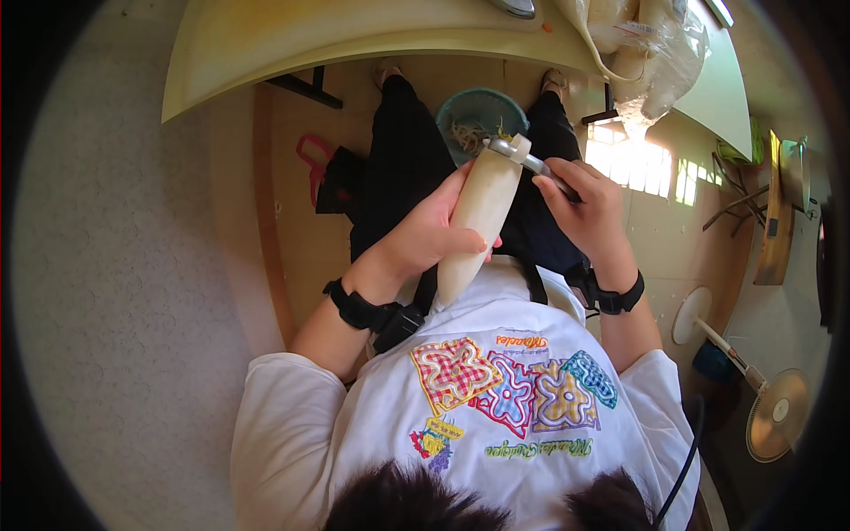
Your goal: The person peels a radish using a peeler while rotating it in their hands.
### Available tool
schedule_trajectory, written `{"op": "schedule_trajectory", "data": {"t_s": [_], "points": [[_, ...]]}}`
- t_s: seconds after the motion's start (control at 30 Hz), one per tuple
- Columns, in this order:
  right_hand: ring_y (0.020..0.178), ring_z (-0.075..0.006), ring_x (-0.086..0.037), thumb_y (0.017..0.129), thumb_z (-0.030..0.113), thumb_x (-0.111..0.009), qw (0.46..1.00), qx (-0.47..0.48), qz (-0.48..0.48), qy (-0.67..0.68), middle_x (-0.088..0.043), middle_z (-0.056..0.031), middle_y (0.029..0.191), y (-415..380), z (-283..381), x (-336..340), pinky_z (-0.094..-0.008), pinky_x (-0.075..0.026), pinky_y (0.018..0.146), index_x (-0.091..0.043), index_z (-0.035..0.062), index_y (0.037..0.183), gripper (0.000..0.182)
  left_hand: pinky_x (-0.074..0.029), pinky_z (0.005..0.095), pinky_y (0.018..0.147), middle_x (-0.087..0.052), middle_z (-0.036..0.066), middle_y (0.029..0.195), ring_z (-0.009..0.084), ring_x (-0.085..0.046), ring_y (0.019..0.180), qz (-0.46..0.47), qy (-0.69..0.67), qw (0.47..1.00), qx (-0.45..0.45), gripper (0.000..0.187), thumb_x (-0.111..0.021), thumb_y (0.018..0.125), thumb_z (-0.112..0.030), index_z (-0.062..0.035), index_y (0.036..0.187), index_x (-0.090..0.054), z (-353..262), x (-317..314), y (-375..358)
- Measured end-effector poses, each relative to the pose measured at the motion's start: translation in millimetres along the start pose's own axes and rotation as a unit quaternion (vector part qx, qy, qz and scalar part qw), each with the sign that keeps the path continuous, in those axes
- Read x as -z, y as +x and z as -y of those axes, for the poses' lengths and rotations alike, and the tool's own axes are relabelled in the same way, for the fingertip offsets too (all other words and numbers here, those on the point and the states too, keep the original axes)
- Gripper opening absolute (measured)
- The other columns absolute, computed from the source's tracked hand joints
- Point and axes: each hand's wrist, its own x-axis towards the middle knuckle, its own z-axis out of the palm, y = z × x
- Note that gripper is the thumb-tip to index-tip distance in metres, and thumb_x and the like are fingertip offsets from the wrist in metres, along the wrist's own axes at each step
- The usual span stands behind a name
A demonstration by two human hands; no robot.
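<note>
A long white radish lies slantwise in front of my body. My left hand is closed around its middle, thumb across the top side. My right hand grips the dark handle of a peeler. The peeler's metal head rests at the radish's far end, where a pale strip shows by the blade. Below and beyond that end, a blue-green basin stands on the floor between my legs, with pale peelings inside.
A table edge curves across the top. At its right lies a clear plastic bag with white radishes. A pink-handled dark bag sits on the floor at left. A fan and a folding stand are at right.
</note>
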Motion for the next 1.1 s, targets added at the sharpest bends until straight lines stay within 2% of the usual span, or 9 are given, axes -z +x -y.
{"op": "schedule_trajectory", "data": {"t_s": [0.2, 0.27, 0.37, 0.6, 0.7, 1.1], "points": [[0.056, -0.0270, -0.060, 0.086, 0.022, -0.078, 0.999, -0.031, -0.015, -0.027, -0.065, -0.0114, 0.072, -4, -28, 2, -0.0342, -0.047, 0.053, -0.074, 0.0048, 0.094, 0.019, -0.057, 0.0353, 0.077, -0.056, 0.009, 0.117, 0.0202, -0.066, 0.091, 0.031, 0.027, 0.999, 0.026, 0.101, -0.073, 0.070, -0.005, -0.0083, 0.157, -0.020, -9, -17, -8], [0.057, -0.0262, -0.059, 0.087, 0.020, -0.076, 0.994, -0.105, 0.007, 0.015, -0.065, -0.0130, 0.073, -8, -29, -1, -0.0337, -0.046, 0.055, -0.073, 0.0032, 0.096, 0.019, -0.057, 0.0353, 0.077, -0.056, 0.009, 0.117, 0.0202, -0.066, 0.091, 0.028, 0.030, 0.999, 0.025, 0.101, -0.072, 0.070, -0.005, -0.0083, 0.157, -0.020, -11, -16, -6], [0.058, -0.0252, -0.059, 0.088, 0.018, -0.075, 0.992, -0.123, 0.009, 0.026, -0.065, -0.0144, 0.073, -10, -25, -2, -0.0331, -0.046, 0.056, -0.072, 0.0017, 0.098, 0.019, -0.057, 0.0354, 0.077, -0.056, 0.009, 0.119, 0.0202, -0.065, 0.092, 0.022, 0.032, 0.999, 0.021, 0.101, -0.071, 0.070, -0.005, -0.0084, 0.157, -0.020, -12, -14, -4], [0.059, -0.0243, -0.060, 0.088, 0.017, -0.075, 0.989, -0.136, 0.019, 0.053, -0.064, -0.0150, 0.073, -12, -19, -1, -0.0328, -0.046, 0.057, -0.072, 0.0005, 0.097, 0.019, -0.058, 0.0358, 0.075, -0.053, 0.009, 0.131, 0.0204, -0.065, 0.092, 0.032, 0.013, 0.999, 0.018, 0.101, -0.071, 0.069, -0.005, -0.0088, 0.157, -0.022, -6, -9, 0], [0.059, -0.0239, -0.060, 0.088, 0.016, -0.075, 0.991, -0.113, 0.001, 0.068, -0.065, -0.0146, 0.073, -11, -18, -3, -0.0328, -0.046, 0.057, -0.072, 0.0002, 0.096, 0.018, -0.058, 0.0352, 0.074, -0.053, 0.010, 0.133, 0.0205, -0.065, 0.092, 0.023, 0.019, 0.999, 0.023, 0.101, -0.071, 0.069, -0.004, -0.0089, 0.157, -0.022, -4, -7, -1], [0.059, -0.0184, -0.056, 0.089, 0.017, -0.075, 0.985, -0.145, -0.013, 0.092, -0.065, -0.0132, 0.073, -15, -15, -4, -0.0300, -0.045, 0.057, -0.071, -0.0016, 0.098, 0.021, -0.058, 0.0366, 0.077, -0.053, 0.014, 0.136, 0.0234, -0.067, 0.092, 0.004, -0.010, 1.000, -0.003, 0.102, -0.072, 0.070, -0.005, -0.0081, 0.157, -0.020, 1, 3, -1]]}}
